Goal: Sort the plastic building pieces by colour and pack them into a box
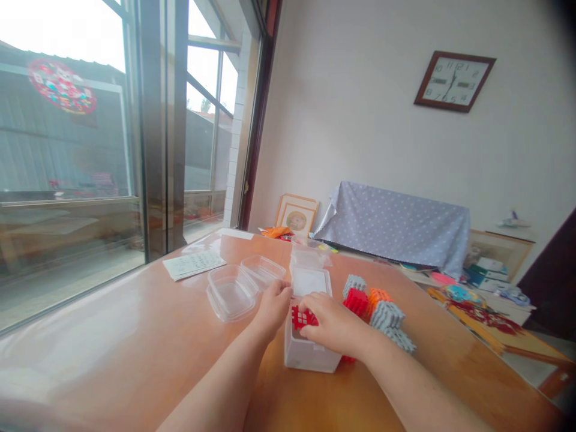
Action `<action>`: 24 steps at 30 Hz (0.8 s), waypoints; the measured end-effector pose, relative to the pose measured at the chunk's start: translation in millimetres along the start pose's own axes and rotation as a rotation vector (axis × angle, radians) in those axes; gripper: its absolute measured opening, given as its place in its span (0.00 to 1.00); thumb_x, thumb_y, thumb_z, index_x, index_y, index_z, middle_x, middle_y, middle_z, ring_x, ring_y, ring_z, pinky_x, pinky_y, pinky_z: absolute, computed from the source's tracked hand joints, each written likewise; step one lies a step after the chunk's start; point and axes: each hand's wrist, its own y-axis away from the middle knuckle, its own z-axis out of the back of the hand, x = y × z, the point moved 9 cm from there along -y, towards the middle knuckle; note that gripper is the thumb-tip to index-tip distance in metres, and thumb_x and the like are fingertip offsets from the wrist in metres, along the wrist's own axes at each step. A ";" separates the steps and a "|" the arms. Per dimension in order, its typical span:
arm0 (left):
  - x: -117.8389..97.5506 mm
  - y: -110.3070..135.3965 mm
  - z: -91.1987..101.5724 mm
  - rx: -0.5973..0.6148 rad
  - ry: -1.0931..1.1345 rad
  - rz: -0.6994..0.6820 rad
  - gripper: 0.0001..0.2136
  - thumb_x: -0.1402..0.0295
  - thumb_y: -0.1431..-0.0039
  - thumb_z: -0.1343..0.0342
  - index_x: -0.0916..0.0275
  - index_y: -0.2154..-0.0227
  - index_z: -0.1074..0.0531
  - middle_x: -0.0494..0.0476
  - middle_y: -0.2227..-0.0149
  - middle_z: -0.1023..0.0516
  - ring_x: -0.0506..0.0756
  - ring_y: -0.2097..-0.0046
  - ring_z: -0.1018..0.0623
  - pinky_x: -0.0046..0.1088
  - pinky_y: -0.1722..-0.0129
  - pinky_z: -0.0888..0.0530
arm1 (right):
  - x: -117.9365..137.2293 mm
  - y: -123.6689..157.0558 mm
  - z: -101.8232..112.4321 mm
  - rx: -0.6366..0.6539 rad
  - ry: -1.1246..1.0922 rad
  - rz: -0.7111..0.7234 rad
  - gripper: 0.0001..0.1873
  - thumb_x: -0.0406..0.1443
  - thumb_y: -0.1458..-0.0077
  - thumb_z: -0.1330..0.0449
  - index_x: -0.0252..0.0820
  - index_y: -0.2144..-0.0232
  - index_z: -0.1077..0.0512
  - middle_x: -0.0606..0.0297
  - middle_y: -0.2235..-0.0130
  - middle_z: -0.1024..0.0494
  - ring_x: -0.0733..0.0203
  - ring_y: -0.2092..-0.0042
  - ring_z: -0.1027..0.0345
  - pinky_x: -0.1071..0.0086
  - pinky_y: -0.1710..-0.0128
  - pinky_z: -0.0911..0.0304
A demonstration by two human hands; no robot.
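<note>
A white plastic box point(310, 356) with its lid point(311, 282) flipped back stands in front of me on the table. My left hand point(273, 306) is closed at the box's far left rim, its fingers curled and partly hidden. Over the box, my right hand point(330, 321) pinches a red plastic building piece point(302, 317) with a window-like grid, lying in the box opening. Just right of the box are stacks of interlocking pieces: a red stack point(356, 302), an orange stack point(378, 297), a grey stack point(387, 315) and another grey stack point(354, 284).
Left of the box lie a clear plastic container point(230, 292) and a second clear tray point(263, 271). A printed sheet point(194, 264) rests near the window. More clear plastic point(310, 255) stands behind the lid. The wooden table point(112, 354) extends toward a cloth-covered object point(396, 225).
</note>
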 end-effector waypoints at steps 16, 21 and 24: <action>5.4 -2.4 -2.8 0.012 0.020 -0.009 0.08 0.69 0.48 0.50 0.61 0.66 0.28 0.53 0.69 0.23 0.53 0.66 0.25 0.29 0.63 0.30 | 2.4 -2.5 -1.1 0.058 0.098 -0.069 0.16 0.38 0.34 0.53 0.48 0.51 0.28 0.60 0.54 0.22 0.55 0.54 0.28 0.66 0.58 0.42; 8.4 -3.6 -3.8 0.021 0.051 0.008 0.09 0.71 0.49 0.50 0.61 0.66 0.28 0.52 0.71 0.24 0.52 0.69 0.26 0.28 0.66 0.30 | 18.1 -6.6 -2.6 0.095 0.149 -0.049 0.23 0.45 0.31 0.59 0.44 0.58 0.27 0.58 0.57 0.20 0.53 0.58 0.27 0.65 0.61 0.42; 9.3 -2.8 -3.5 0.024 0.079 0.019 0.09 0.71 0.50 0.49 0.62 0.65 0.28 0.52 0.72 0.25 0.52 0.70 0.26 0.27 0.68 0.31 | 24.7 -8.3 -2.6 0.099 0.163 -0.039 0.27 0.48 0.30 0.63 0.43 0.58 0.27 0.56 0.56 0.19 0.52 0.56 0.27 0.64 0.60 0.41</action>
